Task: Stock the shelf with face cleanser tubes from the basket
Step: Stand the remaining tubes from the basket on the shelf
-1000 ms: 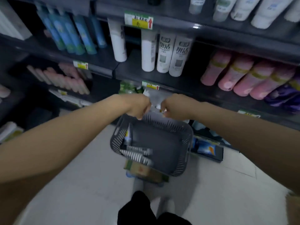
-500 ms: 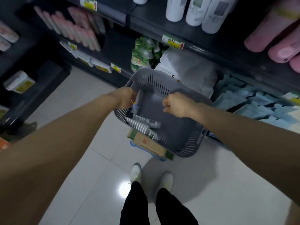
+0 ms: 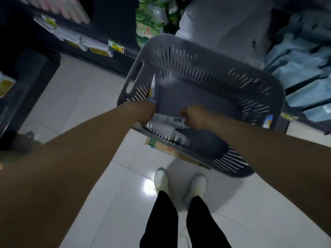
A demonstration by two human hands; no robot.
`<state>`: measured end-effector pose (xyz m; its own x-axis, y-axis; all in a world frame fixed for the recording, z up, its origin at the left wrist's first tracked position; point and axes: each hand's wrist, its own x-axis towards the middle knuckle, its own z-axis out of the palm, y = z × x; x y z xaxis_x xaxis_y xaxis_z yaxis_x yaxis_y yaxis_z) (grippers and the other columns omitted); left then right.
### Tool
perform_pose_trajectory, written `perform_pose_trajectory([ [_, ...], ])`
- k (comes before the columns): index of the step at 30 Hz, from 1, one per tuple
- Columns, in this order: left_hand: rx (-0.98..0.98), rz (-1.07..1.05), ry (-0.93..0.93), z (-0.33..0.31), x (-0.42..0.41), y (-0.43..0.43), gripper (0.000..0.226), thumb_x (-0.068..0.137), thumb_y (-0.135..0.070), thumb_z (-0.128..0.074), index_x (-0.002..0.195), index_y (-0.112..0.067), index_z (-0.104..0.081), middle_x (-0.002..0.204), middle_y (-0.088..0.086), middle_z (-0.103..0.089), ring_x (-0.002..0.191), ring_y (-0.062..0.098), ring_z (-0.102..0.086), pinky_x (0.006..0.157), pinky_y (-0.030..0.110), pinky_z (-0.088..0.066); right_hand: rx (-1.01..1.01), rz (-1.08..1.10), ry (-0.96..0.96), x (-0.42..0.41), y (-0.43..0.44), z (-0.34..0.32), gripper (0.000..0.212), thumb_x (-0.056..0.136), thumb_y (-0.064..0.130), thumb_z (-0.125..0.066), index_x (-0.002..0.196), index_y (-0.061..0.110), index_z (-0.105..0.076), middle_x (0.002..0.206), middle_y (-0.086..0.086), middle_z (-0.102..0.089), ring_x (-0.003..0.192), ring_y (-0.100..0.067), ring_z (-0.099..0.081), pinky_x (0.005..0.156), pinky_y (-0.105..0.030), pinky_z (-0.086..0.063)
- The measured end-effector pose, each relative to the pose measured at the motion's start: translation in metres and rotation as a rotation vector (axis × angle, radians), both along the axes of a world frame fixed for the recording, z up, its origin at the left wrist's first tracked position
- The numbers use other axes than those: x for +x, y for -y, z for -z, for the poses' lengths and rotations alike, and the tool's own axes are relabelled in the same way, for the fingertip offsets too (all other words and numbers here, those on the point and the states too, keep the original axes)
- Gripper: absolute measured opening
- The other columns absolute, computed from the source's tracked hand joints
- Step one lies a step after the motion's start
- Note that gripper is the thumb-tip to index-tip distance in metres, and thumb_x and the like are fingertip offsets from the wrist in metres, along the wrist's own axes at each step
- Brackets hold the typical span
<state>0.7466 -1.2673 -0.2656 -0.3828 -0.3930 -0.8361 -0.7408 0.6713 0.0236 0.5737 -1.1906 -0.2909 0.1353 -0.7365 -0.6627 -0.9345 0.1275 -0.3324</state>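
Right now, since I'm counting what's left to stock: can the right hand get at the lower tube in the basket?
Probably yes. The right hand is already inside the basket, just above the lower tube, with only the barcode tube partly overlapping it.

We can read no words or numbers anywhere. We make out only a barcode on the white tube [image 3: 169, 120] in the near left of the basket [image 3: 211, 58]. The yellow shelf tags [image 3: 116, 46] at far left are blurred.

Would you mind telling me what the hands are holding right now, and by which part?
Both hands are on one face cleanser tube in the basket: left hand at one end, right hand at the barcode end.
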Motion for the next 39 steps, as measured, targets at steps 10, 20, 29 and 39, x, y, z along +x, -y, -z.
perform_pose_trajectory([
  [10,0.037,0.289,0.208,0.046,-0.008,0.011,0.044,0.087,-0.019,-0.062,0.127,-0.004,-0.054,0.128,0.009,-0.058,0.115,0.025,-0.057,0.092,0.028,-0.045,0.041,0.124,0.031,0.001,-0.004,0.056,0.041,0.086,0.018,-0.061,0.126,0.009,-0.053,0.128,-0.013,-0.055,0.116,-0.029,-0.053,0.094,-0.030,-0.043],
  [20,0.034,0.052,-0.032,0.024,-0.014,0.020,0.036,0.091,-0.018,-0.053,0.123,-0.003,-0.059,0.126,0.012,-0.059,0.113,0.025,-0.056,0.094,0.031,-0.047,0.091,0.226,0.090,-0.018,-0.004,0.030,0.042,0.088,0.019,-0.061,0.128,0.007,-0.053,0.129,-0.010,-0.054,0.115,-0.026,-0.054,0.093,-0.029,-0.044],
  [29,-0.020,-0.100,-0.166,-0.069,-0.041,0.012,0.029,0.088,-0.025,-0.057,0.107,-0.003,-0.060,0.114,0.014,-0.060,0.099,0.026,-0.058,0.077,0.031,-0.047,0.041,0.545,0.175,-0.067,-0.017,-0.067,0.024,0.090,0.022,-0.057,0.097,0.000,-0.058,0.094,-0.010,-0.050,0.084,-0.020,-0.049,0.057,-0.025,-0.037],
  [39,-0.087,-0.125,-0.380,-0.254,-0.075,-0.003,0.038,0.090,-0.020,-0.057,0.126,-0.008,-0.054,0.124,0.011,-0.057,0.105,0.025,-0.053,0.081,0.029,-0.041,-0.103,1.178,0.653,-0.087,-0.047,-0.233,0.011,0.091,0.009,-0.053,0.102,0.006,-0.054,0.089,-0.009,-0.055,0.078,-0.022,-0.061,0.078,-0.038,-0.058],
])
